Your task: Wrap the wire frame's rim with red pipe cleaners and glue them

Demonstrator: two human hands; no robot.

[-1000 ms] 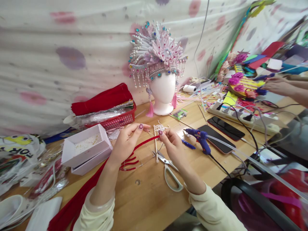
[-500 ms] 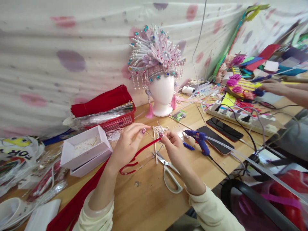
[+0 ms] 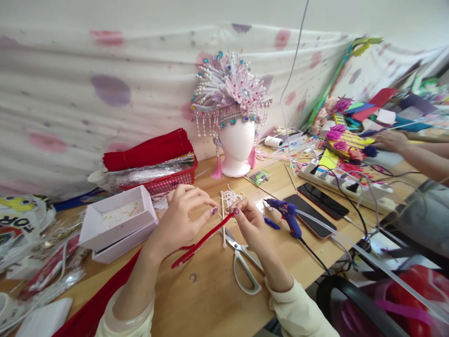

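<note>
while the right hand [image 3: 250, 220] pinches a red strip [image 3: 203, 240], the left hand [image 3: 185, 215] is just beside it.
thumb and fingers of the right hand are closed on the strip's upper end, and the strip slants down to the left above the wooden table [image 3: 210, 299]. the left thumb and forefinger nearly meet; whether they grip anything thin cannot be told. scissors [image 3: 237, 246] lie near the right wrist, a blue glue gun [image 3: 289, 216] rests farther right, and a pink headdress [image 3: 242, 89] sits on a white mannequin head [image 3: 237, 142] beyond.
</note>
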